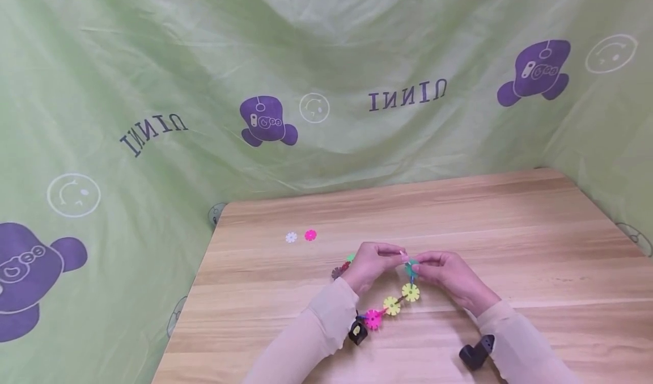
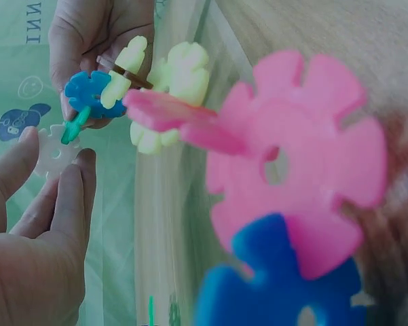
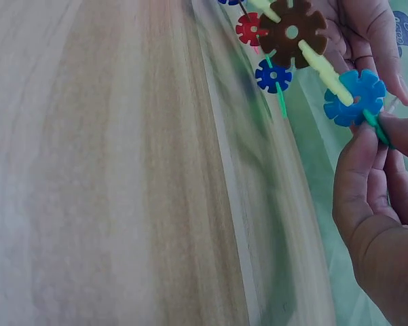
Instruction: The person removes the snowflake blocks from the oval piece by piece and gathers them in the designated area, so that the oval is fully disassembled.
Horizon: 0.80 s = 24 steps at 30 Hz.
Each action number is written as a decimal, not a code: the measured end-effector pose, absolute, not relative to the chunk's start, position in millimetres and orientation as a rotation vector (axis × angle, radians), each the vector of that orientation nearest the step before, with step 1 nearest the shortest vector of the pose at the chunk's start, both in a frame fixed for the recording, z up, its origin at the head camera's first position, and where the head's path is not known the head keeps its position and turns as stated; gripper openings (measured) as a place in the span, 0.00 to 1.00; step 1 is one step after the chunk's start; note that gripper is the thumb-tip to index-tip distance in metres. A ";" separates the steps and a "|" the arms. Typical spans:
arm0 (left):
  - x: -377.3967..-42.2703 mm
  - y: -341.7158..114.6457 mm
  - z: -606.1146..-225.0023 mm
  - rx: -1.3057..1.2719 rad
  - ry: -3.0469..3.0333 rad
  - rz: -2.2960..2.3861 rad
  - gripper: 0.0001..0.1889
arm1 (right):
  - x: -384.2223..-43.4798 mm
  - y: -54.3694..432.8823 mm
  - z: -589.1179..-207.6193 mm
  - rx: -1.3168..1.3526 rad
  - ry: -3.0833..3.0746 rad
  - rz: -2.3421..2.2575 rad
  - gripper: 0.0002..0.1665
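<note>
Left hand pinching translucent white notched plastic disc; right hand pinching green notched plastic disc just beside it, seemingly steadying both for aligning. Multicoloured plastic disc chain trailing from right hand to below left hand.

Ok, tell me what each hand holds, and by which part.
The left hand pinches the white disc by its rim; the right hand pinches the green disc, exact spot hidden.
</note>
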<state>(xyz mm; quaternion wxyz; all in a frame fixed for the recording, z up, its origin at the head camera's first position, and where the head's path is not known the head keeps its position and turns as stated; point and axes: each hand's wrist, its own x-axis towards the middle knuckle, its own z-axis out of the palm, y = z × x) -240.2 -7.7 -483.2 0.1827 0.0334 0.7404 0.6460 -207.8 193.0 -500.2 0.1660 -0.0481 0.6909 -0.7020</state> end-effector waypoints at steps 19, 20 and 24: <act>-244.3 -12.8 -487.8 0.138 2.012 1.888 0.13 | -212.2 186.7 -494.4 -0.113 2.100 -1.911 0.20; -244.4 -14.6 -487.3 0.149 2.019 1.872 0.13 | -212.3 186.3 -493.8 -0.115 2.088 -1.912 0.20; -245.0 -22.5 -484.6 0.243 2.075 1.766 0.16 | -211.5 185.1 -492.2 -0.111 2.045 -1.923 0.19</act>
